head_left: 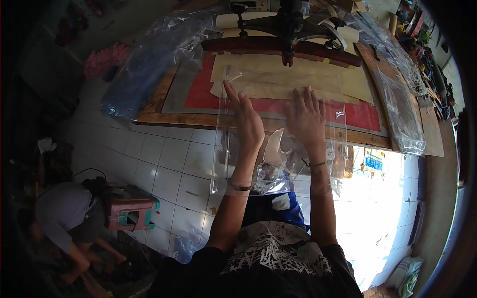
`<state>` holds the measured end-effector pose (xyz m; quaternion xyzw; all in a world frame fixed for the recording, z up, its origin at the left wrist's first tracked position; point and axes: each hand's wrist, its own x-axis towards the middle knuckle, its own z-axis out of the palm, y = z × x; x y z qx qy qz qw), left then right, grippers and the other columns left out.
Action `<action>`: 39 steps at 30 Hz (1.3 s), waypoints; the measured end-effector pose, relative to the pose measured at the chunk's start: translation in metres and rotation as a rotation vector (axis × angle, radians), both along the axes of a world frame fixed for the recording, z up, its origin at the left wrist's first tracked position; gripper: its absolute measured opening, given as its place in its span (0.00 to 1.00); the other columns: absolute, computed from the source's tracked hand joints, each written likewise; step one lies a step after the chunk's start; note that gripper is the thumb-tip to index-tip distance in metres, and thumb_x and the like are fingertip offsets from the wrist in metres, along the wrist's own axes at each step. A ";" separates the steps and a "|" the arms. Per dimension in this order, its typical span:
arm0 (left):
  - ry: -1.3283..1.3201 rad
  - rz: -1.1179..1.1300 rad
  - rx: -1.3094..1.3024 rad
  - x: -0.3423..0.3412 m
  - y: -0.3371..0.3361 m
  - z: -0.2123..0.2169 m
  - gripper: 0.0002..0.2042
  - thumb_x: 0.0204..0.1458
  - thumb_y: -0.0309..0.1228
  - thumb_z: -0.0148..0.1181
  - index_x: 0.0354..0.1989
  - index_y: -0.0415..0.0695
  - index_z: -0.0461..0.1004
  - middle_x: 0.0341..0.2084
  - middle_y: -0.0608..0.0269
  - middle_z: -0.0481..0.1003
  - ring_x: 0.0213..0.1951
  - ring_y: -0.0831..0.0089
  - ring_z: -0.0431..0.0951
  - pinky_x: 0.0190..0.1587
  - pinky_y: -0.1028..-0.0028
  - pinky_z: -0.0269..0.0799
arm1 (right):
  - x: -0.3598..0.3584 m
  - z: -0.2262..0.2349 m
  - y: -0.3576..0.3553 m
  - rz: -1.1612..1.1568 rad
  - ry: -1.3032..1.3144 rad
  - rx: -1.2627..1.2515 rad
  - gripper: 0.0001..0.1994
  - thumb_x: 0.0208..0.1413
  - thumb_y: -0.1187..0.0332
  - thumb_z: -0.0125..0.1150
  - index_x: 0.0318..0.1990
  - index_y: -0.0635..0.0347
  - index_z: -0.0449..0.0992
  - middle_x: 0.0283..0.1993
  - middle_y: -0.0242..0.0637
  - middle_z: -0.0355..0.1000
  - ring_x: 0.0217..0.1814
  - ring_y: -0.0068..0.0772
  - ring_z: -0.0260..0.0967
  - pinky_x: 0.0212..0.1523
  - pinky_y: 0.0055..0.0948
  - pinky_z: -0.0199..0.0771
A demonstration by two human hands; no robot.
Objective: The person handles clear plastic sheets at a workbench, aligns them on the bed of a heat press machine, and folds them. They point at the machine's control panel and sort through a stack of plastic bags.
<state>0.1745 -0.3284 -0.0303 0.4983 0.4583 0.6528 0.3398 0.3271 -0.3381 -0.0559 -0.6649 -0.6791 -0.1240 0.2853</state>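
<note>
My left hand (pixel 245 119) and my right hand (pixel 306 116) lie flat, fingers spread, on a clear plastic sheet (pixel 226 149). The sheet drapes from the table's red mat (pixel 357 114) over the wooden front edge (pixel 179 119) and hangs down toward the floor. Under the fingertips lies a cream paper sheet (pixel 278 74) on the mat. A dark metal press arm with a red bar (pixel 283 42) stands just beyond the paper. Each wrist has a thin band on it.
Clear plastic bags lie at the table's left (pixel 149 54) and right (pixel 402 114). White floor tiles (pixel 164 159) run below. At lower left a person (pixel 69 218) crouches next to a small pink and green stool (pixel 131 212).
</note>
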 end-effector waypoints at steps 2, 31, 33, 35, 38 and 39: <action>0.114 0.015 0.019 -0.017 0.002 -0.004 0.34 0.67 0.49 0.31 0.72 0.36 0.40 0.70 0.38 0.43 0.72 0.48 0.41 0.72 0.55 0.36 | -0.001 0.000 0.000 -0.014 -0.005 0.003 0.26 0.62 0.52 0.50 0.60 0.60 0.68 0.67 0.59 0.59 0.70 0.56 0.55 0.70 0.53 0.48; 1.184 0.285 0.226 -0.021 -0.004 -0.035 0.29 0.59 0.47 0.53 0.59 0.34 0.67 0.61 0.42 0.64 0.65 0.48 0.61 0.68 0.51 0.49 | 0.085 -0.006 -0.241 0.410 0.892 -0.972 0.16 0.65 0.62 0.51 0.54 0.59 0.76 0.52 0.42 0.76 0.56 0.36 0.73 0.58 0.34 0.69; 1.189 0.276 0.204 -0.020 -0.007 -0.033 0.29 0.59 0.47 0.53 0.59 0.35 0.67 0.61 0.42 0.64 0.65 0.48 0.61 0.68 0.49 0.49 | 0.115 0.013 -0.247 0.196 0.819 -0.849 0.21 0.68 0.55 0.44 0.52 0.62 0.76 0.48 0.43 0.78 0.51 0.35 0.75 0.56 0.34 0.71; 1.189 0.255 0.198 -0.013 -0.011 -0.029 0.29 0.58 0.48 0.53 0.59 0.35 0.67 0.61 0.41 0.64 0.65 0.48 0.61 0.67 0.48 0.49 | 0.123 0.030 -0.231 0.028 0.848 -0.485 0.25 0.69 0.51 0.41 0.53 0.65 0.75 0.49 0.44 0.77 0.50 0.36 0.75 0.57 0.36 0.70; 1.217 0.290 0.201 -0.013 -0.019 -0.029 0.30 0.58 0.48 0.53 0.60 0.35 0.66 0.62 0.42 0.63 0.65 0.47 0.60 0.67 0.46 0.48 | 0.102 0.046 -0.181 0.004 0.910 -0.048 0.29 0.67 0.44 0.39 0.59 0.60 0.70 0.59 0.43 0.71 0.60 0.38 0.70 0.60 0.40 0.69; 1.195 0.264 0.186 -0.013 -0.022 -0.028 0.30 0.59 0.48 0.53 0.60 0.35 0.66 0.62 0.42 0.63 0.65 0.47 0.60 0.68 0.46 0.47 | 0.094 0.046 -0.166 0.038 0.960 -0.039 0.28 0.68 0.46 0.40 0.61 0.58 0.68 0.62 0.43 0.68 0.63 0.38 0.66 0.61 0.40 0.67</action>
